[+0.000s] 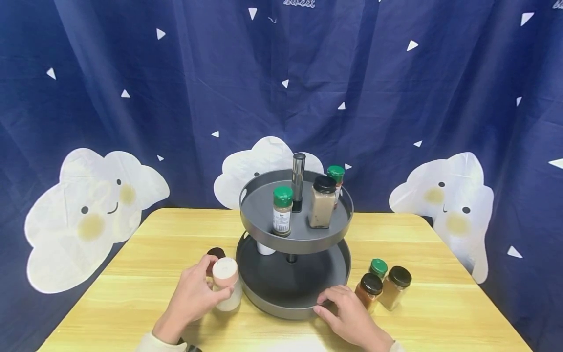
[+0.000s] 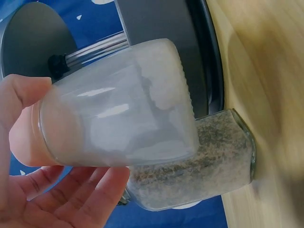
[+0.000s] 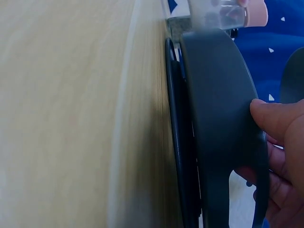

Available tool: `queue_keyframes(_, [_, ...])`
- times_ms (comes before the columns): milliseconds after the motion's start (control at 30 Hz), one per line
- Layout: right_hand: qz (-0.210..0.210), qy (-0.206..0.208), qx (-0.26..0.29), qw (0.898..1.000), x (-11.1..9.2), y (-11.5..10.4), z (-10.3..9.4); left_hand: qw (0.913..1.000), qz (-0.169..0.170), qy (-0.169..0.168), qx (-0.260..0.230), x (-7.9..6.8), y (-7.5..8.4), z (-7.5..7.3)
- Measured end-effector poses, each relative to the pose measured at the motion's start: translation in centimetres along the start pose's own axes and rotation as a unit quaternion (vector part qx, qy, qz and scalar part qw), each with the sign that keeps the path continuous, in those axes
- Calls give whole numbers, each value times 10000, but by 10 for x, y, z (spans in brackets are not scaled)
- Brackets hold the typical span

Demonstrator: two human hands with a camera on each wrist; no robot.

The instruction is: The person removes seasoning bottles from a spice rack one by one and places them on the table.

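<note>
My left hand (image 1: 193, 292) grips a clear shaker jar (image 2: 114, 111) by its pink-and-white cap, with pale contents collected at the base. The jar is held beside the left side of a dark grey two-tier turntable rack (image 1: 264, 307). Behind the held jar stands a glass spice jar (image 2: 204, 161) with speckled contents; its black lid (image 1: 216, 253) shows past the fingers in the head view. At the front right of the lower tier, my right hand (image 1: 347, 313) grips the rim, thumb on the wall (image 3: 223, 109) near a cut-out handle.
The upper tier bears a green-capped jar (image 1: 282, 210), a black-lidded jar (image 1: 323, 203) and another green-capped jar (image 1: 336, 173). A white container (image 1: 266, 248) is on the lower tier. Right of the rack stand two black-lidded jars (image 1: 395, 288) (image 1: 368, 291) and a green-capped one (image 1: 378, 268).
</note>
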State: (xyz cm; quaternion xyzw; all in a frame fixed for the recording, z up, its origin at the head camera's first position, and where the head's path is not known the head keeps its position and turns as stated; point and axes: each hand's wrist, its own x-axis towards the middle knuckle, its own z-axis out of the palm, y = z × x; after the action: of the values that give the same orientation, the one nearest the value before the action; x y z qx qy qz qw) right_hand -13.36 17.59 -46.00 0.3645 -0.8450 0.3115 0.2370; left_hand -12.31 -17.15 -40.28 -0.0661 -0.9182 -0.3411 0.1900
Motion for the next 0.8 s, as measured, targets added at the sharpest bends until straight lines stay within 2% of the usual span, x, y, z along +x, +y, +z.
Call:
queue_keyframes(333, [-23, 14, -26, 10000, 0, 2, 1, 9994, 283, -66, 175, -2, -4, 4])
queue_keyframes(600, [12, -12, -35, 10000, 2, 0, 0, 9995, -4, -275, 176, -2, -5, 7])
queue_keyframes(800, [85, -54, -55, 9999, 0, 1, 0, 9992, -48, -385, 94, -5, -6, 8])
